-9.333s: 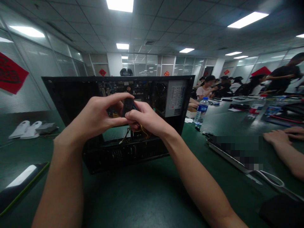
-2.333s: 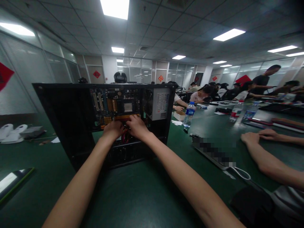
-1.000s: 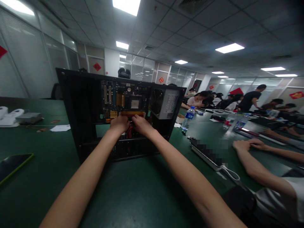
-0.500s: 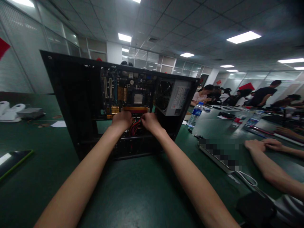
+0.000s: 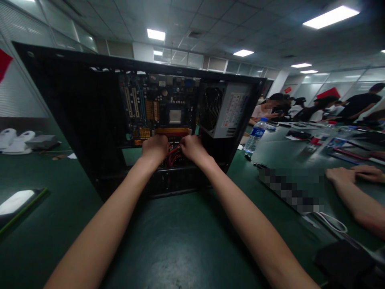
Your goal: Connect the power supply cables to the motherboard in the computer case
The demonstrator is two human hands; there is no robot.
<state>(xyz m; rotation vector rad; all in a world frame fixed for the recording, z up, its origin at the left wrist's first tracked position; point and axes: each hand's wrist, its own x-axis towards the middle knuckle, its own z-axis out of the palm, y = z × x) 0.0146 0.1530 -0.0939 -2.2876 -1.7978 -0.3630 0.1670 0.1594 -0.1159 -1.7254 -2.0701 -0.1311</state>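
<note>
A black computer case [image 5: 180,69], its side open, stands on the table in front of me. Inside it are a motherboard [image 5: 162,94], orange and red memory slots [image 5: 173,131] and a grey power supply [image 5: 230,112] with a fan at the upper right. Just below the slots, a bundle of red and black cables [image 5: 173,157] runs between my two hands. My left hand [image 5: 155,150] is closed at the left of the bundle, fingertips partly hidden. From the right side, my right hand [image 5: 194,147] pinches the cables with bent fingers.
A water bottle [image 5: 255,136] and a power strip [image 5: 288,190] are to the right of the case, near another person's hands [image 5: 343,176]. At left lie a phone [image 5: 18,204], a grey box [image 5: 42,141] and a white object [image 5: 18,140].
The case looks larger and its top edge sits higher and wider, as though tipped or moved towards me. Both hands stay at the cables. Things on the right have shifted rightwards in view.
</note>
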